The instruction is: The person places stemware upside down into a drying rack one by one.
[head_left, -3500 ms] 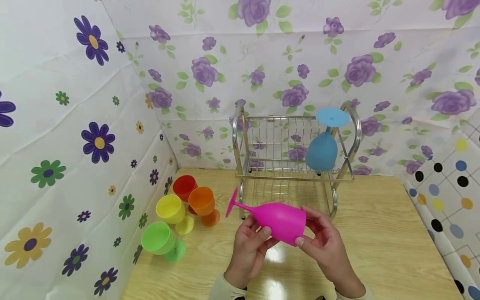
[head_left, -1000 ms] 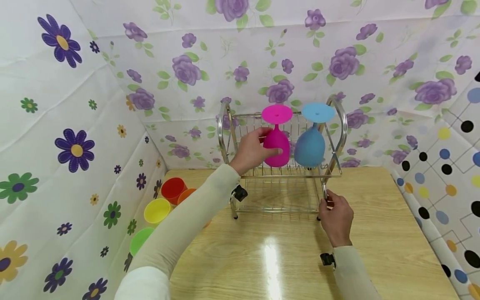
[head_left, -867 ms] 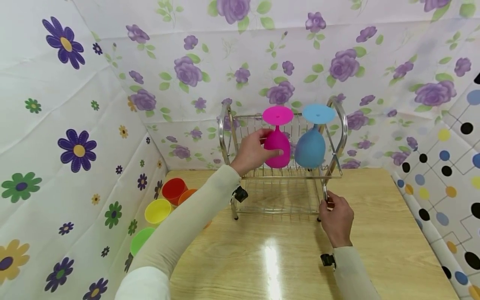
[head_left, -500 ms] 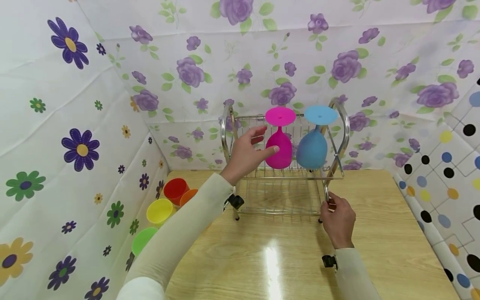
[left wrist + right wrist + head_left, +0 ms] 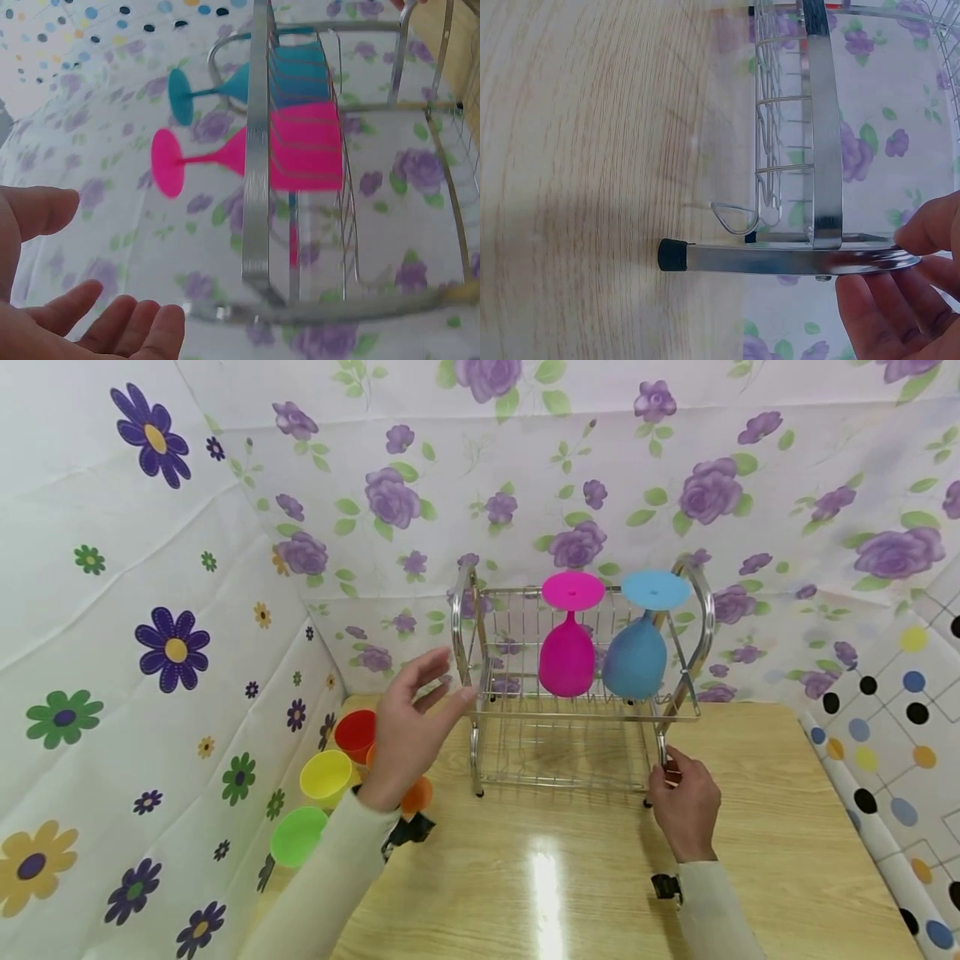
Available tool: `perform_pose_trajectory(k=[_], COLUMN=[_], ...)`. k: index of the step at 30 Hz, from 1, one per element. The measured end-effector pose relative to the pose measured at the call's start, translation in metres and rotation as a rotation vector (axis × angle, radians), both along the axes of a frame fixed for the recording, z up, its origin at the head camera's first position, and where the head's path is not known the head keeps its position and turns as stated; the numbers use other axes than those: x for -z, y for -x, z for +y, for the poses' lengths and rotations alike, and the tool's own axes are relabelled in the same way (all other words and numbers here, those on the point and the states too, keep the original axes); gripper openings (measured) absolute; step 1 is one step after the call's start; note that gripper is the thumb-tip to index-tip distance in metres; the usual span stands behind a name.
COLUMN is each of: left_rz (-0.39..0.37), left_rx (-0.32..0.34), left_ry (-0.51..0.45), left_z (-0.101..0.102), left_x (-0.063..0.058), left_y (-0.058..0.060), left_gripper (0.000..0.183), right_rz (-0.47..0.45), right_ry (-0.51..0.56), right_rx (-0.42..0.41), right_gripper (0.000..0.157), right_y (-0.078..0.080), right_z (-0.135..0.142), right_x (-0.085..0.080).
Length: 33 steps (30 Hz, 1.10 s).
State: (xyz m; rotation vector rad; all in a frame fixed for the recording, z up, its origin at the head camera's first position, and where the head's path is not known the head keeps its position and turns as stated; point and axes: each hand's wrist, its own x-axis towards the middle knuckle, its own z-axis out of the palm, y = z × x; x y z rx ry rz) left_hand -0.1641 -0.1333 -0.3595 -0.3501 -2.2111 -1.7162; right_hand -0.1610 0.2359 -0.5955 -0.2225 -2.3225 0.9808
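Note:
A pink goblet [image 5: 567, 656] stands upside down on the upper tier of the metal dish rack [image 5: 555, 717], its round foot on top. Right beside it is a blue goblet [image 5: 636, 658], also inverted. My left hand [image 5: 411, 727] is off the rack's left end with fingers apart and nothing in it; in the left wrist view the same hand [image 5: 90, 300] is clear of both goblets. My right hand [image 5: 684, 802] pinches the rack's right front leg between thumb and fingers, as the right wrist view shows at the metal frame [image 5: 795, 260].
Left on the wooden table [image 5: 480, 877] stand several upright goblets: red [image 5: 356, 733], yellow [image 5: 326, 777], green [image 5: 297, 837] and orange [image 5: 417, 795], the orange partly behind my left hand. Flower-printed cloth [image 5: 420, 527] hangs behind and at the left, dotted cloth [image 5: 888, 760] at the right.
Both hands held the pink goblet at first; it then stood inverted on the rack in my left hand. My left hand has let go and drawn back left. The right hand keeps its grip.

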Motion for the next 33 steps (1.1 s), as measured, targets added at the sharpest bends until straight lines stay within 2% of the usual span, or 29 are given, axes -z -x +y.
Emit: perform_pose_trajectory(k=[6,9,11,15,19,24,27,33], left_rz=[0.007,-0.024,-0.064,-0.204,-0.332,-0.377,-0.392,-0.466], left_rx=[-0.188,-0.274,-0.336,-0.501,-0.677,-0.850,-0.896,-0.898], left_ry=[0.032,0.039,0.043,0.060,0.076,0.074,0.041,0.017], left_z=[-0.044,-0.061,-0.070,-0.084,-0.098,-0.116,-0.127,-0.143], left_x=[0.023,0.034,0.041,0.057,0.079,0.112,0.128,0.157], left_y=[-0.038,-0.057,-0.069,-0.091,-0.109,-0.123,-0.129,-0.132], left_gripper=[0.058,0.058,0.058,0.061,0.067,0.073,0.082,0.105], right_rz=[-0.002,0.000,0.007,0.017,0.020,0.022,0.017,0.013], right_ry=[0.001,0.001,-0.004,-0.009,-0.008,-0.004,-0.008,-0.007], right_rx=[-0.006,-0.010,-0.014,-0.016,-0.018,-0.023,-0.026,-0.030], right_gripper=[0.036,0.037,0.037,0.037,0.037,0.037,0.037,0.037], right_y=[0.000,0.001,0.001,0.001,0.001,0.000,0.000,0.001], right_z=[0.001,0.002,0.003,0.004,0.004,0.004,0.004,0.004], right_x=[-0.001,-0.001,-0.001,0.000,0.002,0.002,0.002,0.001])
